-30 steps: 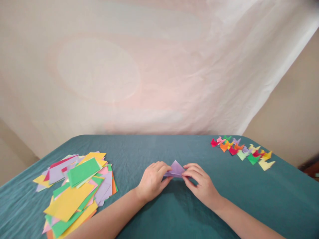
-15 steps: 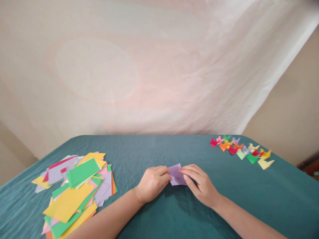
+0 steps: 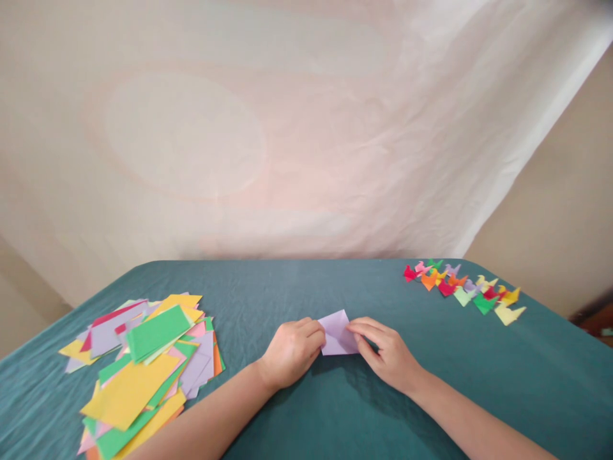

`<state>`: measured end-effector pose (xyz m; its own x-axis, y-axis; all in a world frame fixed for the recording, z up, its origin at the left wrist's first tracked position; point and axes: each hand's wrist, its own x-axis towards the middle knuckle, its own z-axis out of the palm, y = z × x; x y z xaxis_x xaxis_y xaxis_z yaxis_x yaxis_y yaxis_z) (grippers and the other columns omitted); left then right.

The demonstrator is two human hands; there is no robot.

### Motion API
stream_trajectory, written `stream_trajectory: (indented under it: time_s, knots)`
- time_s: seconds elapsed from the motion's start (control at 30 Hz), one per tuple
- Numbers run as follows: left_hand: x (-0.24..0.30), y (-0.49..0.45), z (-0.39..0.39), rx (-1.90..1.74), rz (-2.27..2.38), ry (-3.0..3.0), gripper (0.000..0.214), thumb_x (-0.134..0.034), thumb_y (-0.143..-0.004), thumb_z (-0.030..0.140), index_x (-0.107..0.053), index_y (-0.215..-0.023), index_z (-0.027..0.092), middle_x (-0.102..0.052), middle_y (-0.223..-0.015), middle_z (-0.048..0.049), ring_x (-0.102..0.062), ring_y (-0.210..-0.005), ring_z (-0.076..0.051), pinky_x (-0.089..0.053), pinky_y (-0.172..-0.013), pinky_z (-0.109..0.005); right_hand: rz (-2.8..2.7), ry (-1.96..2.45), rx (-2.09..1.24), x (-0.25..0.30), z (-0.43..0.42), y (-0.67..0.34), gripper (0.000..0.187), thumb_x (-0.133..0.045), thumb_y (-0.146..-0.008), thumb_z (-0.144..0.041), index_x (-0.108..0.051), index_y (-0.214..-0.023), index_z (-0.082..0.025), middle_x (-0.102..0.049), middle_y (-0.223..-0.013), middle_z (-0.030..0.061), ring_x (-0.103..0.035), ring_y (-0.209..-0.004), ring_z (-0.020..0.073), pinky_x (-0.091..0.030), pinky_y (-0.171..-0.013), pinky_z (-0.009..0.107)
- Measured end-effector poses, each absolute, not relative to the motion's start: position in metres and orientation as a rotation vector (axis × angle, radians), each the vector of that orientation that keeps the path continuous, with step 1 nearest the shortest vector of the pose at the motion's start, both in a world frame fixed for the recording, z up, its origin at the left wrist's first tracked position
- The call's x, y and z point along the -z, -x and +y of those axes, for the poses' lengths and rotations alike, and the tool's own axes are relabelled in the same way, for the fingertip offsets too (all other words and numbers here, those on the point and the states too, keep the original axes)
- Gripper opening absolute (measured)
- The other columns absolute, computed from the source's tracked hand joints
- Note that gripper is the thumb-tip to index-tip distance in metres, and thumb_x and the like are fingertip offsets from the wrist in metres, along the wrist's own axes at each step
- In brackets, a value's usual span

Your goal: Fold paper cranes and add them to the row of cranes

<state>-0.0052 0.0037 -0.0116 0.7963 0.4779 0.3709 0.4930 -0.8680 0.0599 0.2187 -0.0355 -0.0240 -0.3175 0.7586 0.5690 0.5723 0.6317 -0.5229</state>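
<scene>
A small lilac paper piece (image 3: 338,333) lies flat on the teal tablecloth (image 3: 527,383) near the middle of the table. My left hand (image 3: 291,351) pinches its left edge with curled fingers. My right hand (image 3: 385,355) presses its right edge with the fingertips. The paper's near corner is hidden under my right fingers.
A loose heap of coloured paper rectangles (image 3: 143,364) covers the table's left side. A row of several small folded paper pieces (image 3: 462,291) in mixed colours lies at the far right. A cream cloth backdrop (image 3: 268,128) hangs behind the table.
The lilac paper stood up as a pointed triangle between my hands; now it lies flat as a four-sided piece. Both hands stayed at its edges.
</scene>
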Motion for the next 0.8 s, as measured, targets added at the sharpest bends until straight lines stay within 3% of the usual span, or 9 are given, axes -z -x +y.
stream_trajectory:
  time_s: [0.37, 0.57, 0.8]
  knots:
    - [0.017, 0.007, 0.007, 0.516, -0.965, 2.945, 0.012, -0.045, -0.080, 0.008, -0.053, -0.080, 0.017, -0.058, -0.082, -0.0022, -0.053, -0.076, -0.016, -0.040, -0.067, -0.025, -2.132, 1.034, -0.312, 0.037, -0.030, -0.223, 0.044, -0.034, -0.081, 0.000, -0.062, -0.106, -0.021, -0.060, -0.108, 0.0073, -0.058, -0.101, 0.0166, -0.049, -0.088, 0.032]
    - [0.018, 0.007, 0.006, 0.533, -1.011, 2.964, 0.012, -0.046, -0.080, 0.009, -0.054, -0.083, 0.017, -0.059, -0.085, -0.0026, -0.055, -0.079, -0.017, -0.042, -0.069, -0.025, -2.145, 1.049, -0.286, 0.038, -0.026, -0.224, 0.035, -0.041, -0.085, -0.006, -0.064, -0.105, -0.022, -0.060, -0.108, 0.0071, -0.058, -0.100, 0.0168, -0.049, -0.086, 0.030]
    - [0.013, 0.005, 0.004, 0.458, -0.948, 2.960, 0.021, -0.039, -0.092, 0.026, -0.059, -0.090, 0.019, -0.062, -0.087, -0.0036, -0.057, -0.082, -0.018, -0.044, -0.071, -0.028, -2.211, 1.061, -0.166, 0.039, -0.025, -0.228, 0.028, -0.044, -0.088, -0.011, -0.067, -0.099, -0.021, -0.062, -0.104, 0.0067, -0.059, -0.094, 0.0172, -0.050, -0.082, 0.031]
